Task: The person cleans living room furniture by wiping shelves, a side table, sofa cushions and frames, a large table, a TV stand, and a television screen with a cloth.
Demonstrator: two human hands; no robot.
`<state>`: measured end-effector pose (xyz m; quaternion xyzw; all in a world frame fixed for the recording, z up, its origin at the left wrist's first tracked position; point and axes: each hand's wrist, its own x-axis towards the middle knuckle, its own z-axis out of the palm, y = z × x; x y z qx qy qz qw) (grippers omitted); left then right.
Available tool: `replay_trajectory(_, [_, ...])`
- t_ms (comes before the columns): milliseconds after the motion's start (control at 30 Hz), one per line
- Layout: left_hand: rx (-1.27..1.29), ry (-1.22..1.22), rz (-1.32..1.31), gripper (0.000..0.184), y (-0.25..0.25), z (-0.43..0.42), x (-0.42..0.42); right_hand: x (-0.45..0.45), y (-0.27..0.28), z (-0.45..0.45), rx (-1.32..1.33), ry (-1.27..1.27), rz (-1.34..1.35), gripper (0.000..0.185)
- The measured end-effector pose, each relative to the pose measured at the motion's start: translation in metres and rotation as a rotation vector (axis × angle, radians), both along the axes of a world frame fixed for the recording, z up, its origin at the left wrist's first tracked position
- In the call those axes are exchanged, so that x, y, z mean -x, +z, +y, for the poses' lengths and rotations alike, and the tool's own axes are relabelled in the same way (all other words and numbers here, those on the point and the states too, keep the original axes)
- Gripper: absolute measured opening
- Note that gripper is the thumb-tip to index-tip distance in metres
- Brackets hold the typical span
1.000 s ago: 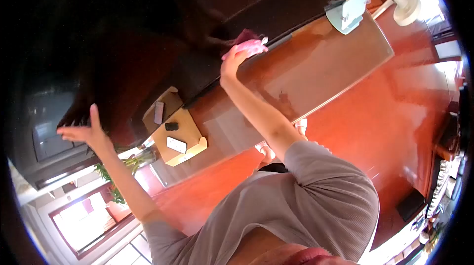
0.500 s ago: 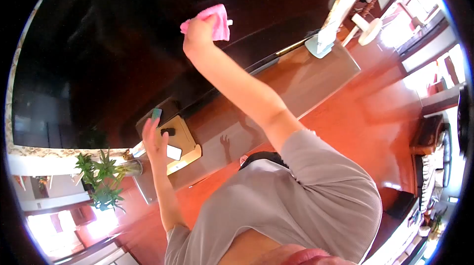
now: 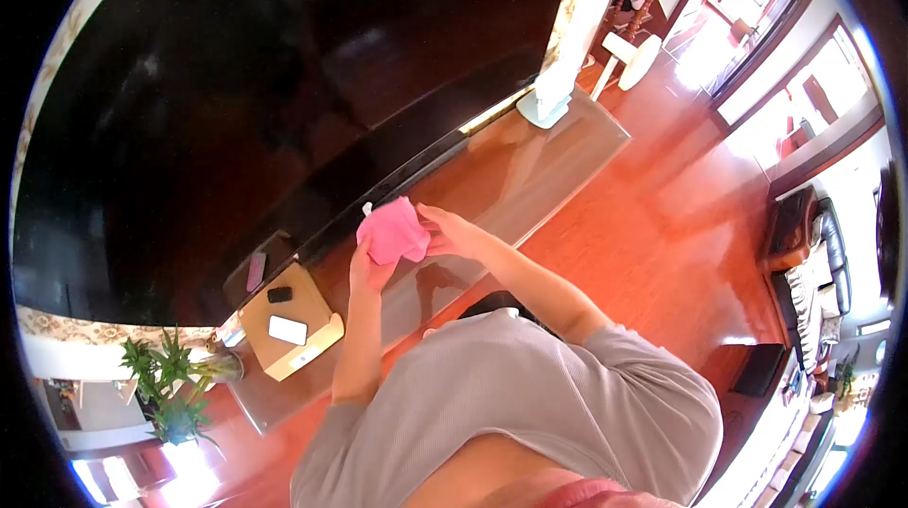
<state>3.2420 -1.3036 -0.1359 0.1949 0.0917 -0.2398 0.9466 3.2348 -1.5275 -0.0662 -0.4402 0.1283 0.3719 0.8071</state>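
A pink cloth [image 3: 392,230] is held up between my two hands, in front of the lower edge of a large black television screen [image 3: 236,120]. My left hand [image 3: 372,267] pinches the cloth at its lower left side. At the cloth's right edge, my right hand [image 3: 448,231] has its fingers closed on the fabric, some of them hidden behind it. A small white tag [image 3: 367,209] sticks out at the cloth's upper left.
Below the screen runs a long glossy cabinet top [image 3: 530,172]. On it stand a cardboard box [image 3: 317,309] bearing a white phone-like object [image 3: 288,330] and a small black item [image 3: 280,294], and a pale-based object [image 3: 544,109]. A leafy plant [image 3: 170,380] is at the left.
My right hand has brought the pink cloth down from the screen towards my body. My left hand has moved from beside the box to take hold of the cloth. The view has shifted.
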Motion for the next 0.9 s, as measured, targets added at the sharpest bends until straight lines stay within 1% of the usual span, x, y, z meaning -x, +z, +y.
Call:
replay_trajectory(67, [-0.115,-0.063,0.023,0.047,-0.042,-0.021,0.000,0.019,-0.020,-0.052,0.576,-0.081,-0.217,0.068])
replay_trajectory(133, [-0.619,0.084,0.517,0.045,-0.103,-0.030,0.004,0.035,-0.061,-0.128,0.557,-0.129,-0.230,0.062])
replay_trajectory(167, [-0.754,0.111,0.604,0.045,-0.141,-0.026,0.019,0.049,-0.062,-0.170,0.525,-0.179,-0.176,0.056])
replay_trajectory(200, [-0.862,0.105,0.604,0.044,-0.176,-0.018,0.045,0.066,-0.059,-0.215,0.496,-0.229,-0.120,0.051])
replay_trajectory(267, [-1.002,0.027,0.583,0.043,-0.229,-0.022,0.102,0.098,-0.050,-0.311,0.499,-0.256,-0.079,0.043])
replay_trajectory(333, [-1.069,-0.108,0.577,0.041,-0.254,-0.045,0.156,0.146,-0.042,-0.397,0.605,-0.448,-0.106,0.038])
replay_trajectory(400, [-1.062,-0.265,0.539,0.040,-0.265,-0.082,0.198,0.184,-0.050,-0.489,0.705,-0.473,-0.017,0.035])
replay_trajectory(500, [-0.963,-0.401,0.313,0.038,-0.271,-0.165,0.225,0.210,-0.016,-0.599,0.789,-0.570,-0.046,0.031])
replay_trajectory(533, [-1.135,-0.414,0.282,0.035,-0.271,-0.201,0.227,0.207,-0.005,-0.630,0.794,-0.570,-0.039,0.031])
replay_trajectory(567, [-1.127,-0.411,0.278,0.035,-0.279,-0.227,0.209,0.196,0.005,-0.661,0.824,-0.660,-0.113,0.029])
replay_trajectory(600, [-1.055,-0.483,0.483,0.034,-0.293,-0.248,0.180,0.182,0.008,-0.696,0.850,-0.749,-0.193,0.027])
replay_trajectory(633, [-0.974,-0.552,0.683,0.033,-0.303,-0.278,0.155,0.168,0.006,-0.735,0.855,-0.749,-0.209,0.027])
replay_trajectory(667, [-1.125,-0.740,0.265,0.035,-0.273,-0.304,0.121,0.155,0.002,-0.776,0.853,-0.825,-0.265,0.026])
replay_trajectory(700, [-1.274,-0.827,0.132,0.035,-0.249,-0.339,0.076,0.140,-0.001,-0.813,0.849,-0.899,-0.316,0.025])
replay_trajectory(733, [-1.428,-0.910,0.000,0.035,-0.203,-0.385,0.027,0.128,0.003,-0.842,0.728,-1.030,-0.252,0.025])
replay_trajectory(767, [-1.607,-0.904,0.176,0.034,-0.191,-0.431,-0.014,0.122,-0.007,-0.877,0.731,-1.051,-0.234,0.022])
replay_trajectory(800, [-1.751,-0.834,-0.111,0.033,-0.210,-0.461,-0.051,0.124,-0.028,-0.916,0.730,-1.072,-0.208,0.021])
replay_trajectory(833, [-1.869,-0.761,-0.400,0.033,-0.228,-0.491,-0.082,0.142,-0.064,-0.949,0.860,-1.086,-0.142,0.018])
replay_trajectory(867, [-1.894,-0.827,-0.475,0.034,-0.237,-0.544,-0.129,0.152,-0.110,-0.993,0.997,-1.099,-0.116,0.018])
replay_trajectory(900, [-1.907,-0.929,-0.528,0.035,-0.239,-0.598,-0.157,0.193,-0.158,-1.027,1.101,-1.055,-0.258,0.021])
